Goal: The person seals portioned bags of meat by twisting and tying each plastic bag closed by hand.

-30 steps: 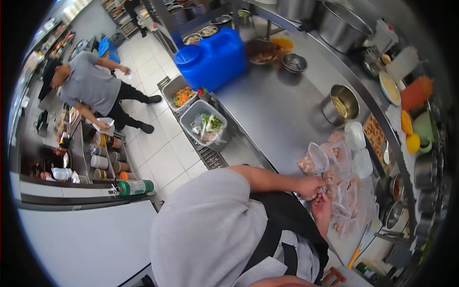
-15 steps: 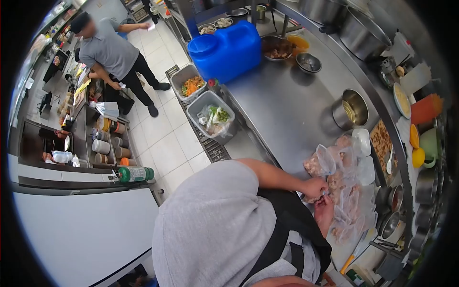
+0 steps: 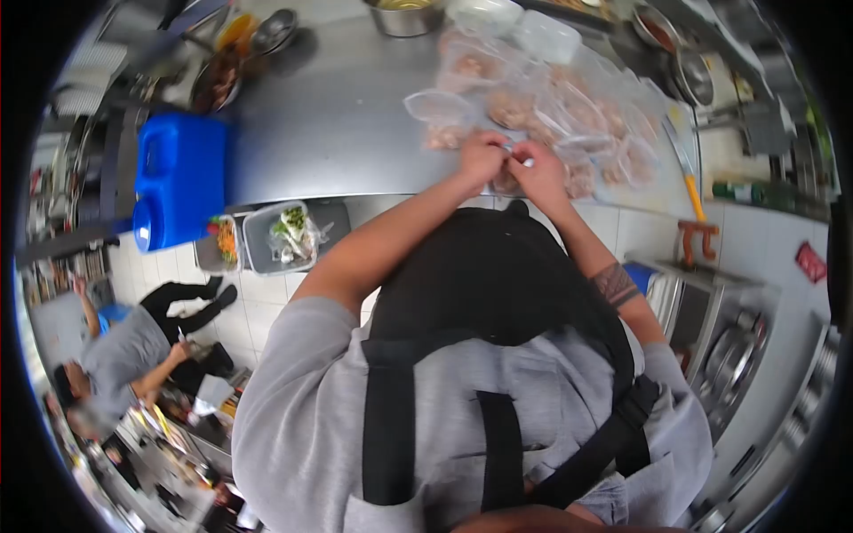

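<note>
At the table's near edge my two hands meet, fingers pinched at the gathered top of a clear plastic bag (image 3: 506,184) with pale pink pieces, perhaps raw meat, inside. My left hand (image 3: 482,160) is closed on one side of the bag's neck. Opposite it, my right hand (image 3: 538,169) is closed too, and a bit of white plastic shows between the fingers. Most of this bag is hidden by the hands and the black apron (image 3: 498,275). Just beyond lie several similar filled bags (image 3: 511,108); one with a wide mouth (image 3: 442,108) stands left of my left hand.
A knife with an orange handle (image 3: 693,197) lies right of the bags. White containers (image 3: 546,37) and a metal pot (image 3: 407,19) stand at the back. Left are a blue jug (image 3: 182,173) and a grey bin (image 3: 262,240) with vegetable scraps. A co-worker (image 3: 129,351) stands lower left.
My view has swung round, so the table now lies across the top and the co-worker at lower left. Both hands stay together at the bag's neck.
</note>
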The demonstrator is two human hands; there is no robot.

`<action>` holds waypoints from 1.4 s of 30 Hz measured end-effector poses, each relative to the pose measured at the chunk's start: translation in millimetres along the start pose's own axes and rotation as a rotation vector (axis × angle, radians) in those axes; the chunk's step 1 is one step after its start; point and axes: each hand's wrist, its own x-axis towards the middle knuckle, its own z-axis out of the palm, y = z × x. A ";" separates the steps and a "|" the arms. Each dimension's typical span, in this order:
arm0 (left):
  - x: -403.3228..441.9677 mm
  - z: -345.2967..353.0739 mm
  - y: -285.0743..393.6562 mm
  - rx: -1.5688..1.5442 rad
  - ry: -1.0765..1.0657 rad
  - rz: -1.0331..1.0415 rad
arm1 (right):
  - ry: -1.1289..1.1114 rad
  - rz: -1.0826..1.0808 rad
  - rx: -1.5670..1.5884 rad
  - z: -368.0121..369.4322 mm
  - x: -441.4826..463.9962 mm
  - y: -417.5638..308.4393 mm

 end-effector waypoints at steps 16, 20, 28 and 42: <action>-2.4 -16.2 1.3 -0.327 -0.196 -0.037 | 0.050 -0.052 0.176 -0.5 -9.3 -2.0; -8.7 -13.4 15.0 -0.222 -0.236 -0.135 | 0.049 -0.135 0.080 -4.9 -12.7 -6.8; -7.7 -3.1 21.6 0.142 -0.055 -0.038 | 0.059 -0.063 0.039 2.3 -6.1 3.1; -11.4 -37.8 41.9 0.560 -0.481 0.617 | -0.105 0.049 0.255 -23.3 11.1 -25.4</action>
